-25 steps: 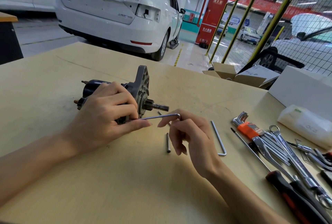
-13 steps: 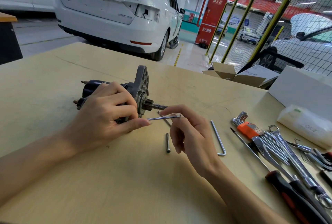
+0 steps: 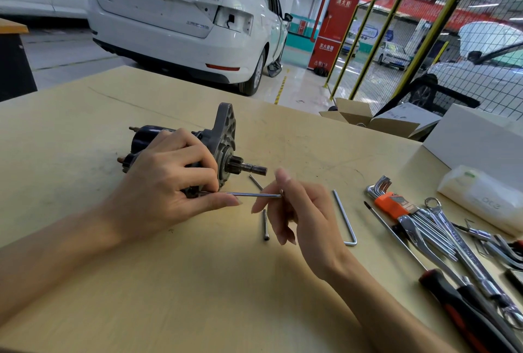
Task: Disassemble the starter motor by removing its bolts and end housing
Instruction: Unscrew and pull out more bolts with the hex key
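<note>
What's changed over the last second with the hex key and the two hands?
The right hand has turned the hex key, its bent short arm now hidden in the fingers. The key's tip stays at the starter motor, which the left hand keeps gripping. The loose bolt and spare hex key haven't moved.

Loose bolt (image 3: 265,225) and hex key (image 3: 344,218) flank the right hand (image 3: 304,215).

We could not see the starter motor's (image 3: 181,152) middle, covered by the left hand (image 3: 167,185). The hex key's (image 3: 243,195) bend vanished inside the right hand (image 3: 300,211). The screwdriver (image 3: 467,310) ran off the frame's corner.
</note>
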Available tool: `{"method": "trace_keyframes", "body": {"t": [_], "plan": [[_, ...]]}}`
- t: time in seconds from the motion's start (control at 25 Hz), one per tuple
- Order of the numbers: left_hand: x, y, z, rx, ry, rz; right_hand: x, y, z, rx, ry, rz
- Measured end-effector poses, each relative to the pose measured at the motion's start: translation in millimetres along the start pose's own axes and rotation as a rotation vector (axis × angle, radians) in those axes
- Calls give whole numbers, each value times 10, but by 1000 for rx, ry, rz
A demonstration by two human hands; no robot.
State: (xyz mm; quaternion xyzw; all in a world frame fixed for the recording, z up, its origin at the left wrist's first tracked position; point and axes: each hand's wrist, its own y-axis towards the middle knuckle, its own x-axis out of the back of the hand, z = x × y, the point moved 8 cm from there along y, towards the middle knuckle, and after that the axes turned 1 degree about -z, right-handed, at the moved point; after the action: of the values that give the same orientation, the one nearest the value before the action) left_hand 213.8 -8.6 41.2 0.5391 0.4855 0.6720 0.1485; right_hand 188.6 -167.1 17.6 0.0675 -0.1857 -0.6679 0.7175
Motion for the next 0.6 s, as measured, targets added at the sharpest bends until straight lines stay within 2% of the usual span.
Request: {"method": "trace_keyframes", "body": {"t": [0.28,0.6], "plan": [[1,-9,-5,0,10,-6,-7,-22,29,30,16,40],[10,-2,5,3,9,-20,55,8,-12,20,-25,-47]]}}
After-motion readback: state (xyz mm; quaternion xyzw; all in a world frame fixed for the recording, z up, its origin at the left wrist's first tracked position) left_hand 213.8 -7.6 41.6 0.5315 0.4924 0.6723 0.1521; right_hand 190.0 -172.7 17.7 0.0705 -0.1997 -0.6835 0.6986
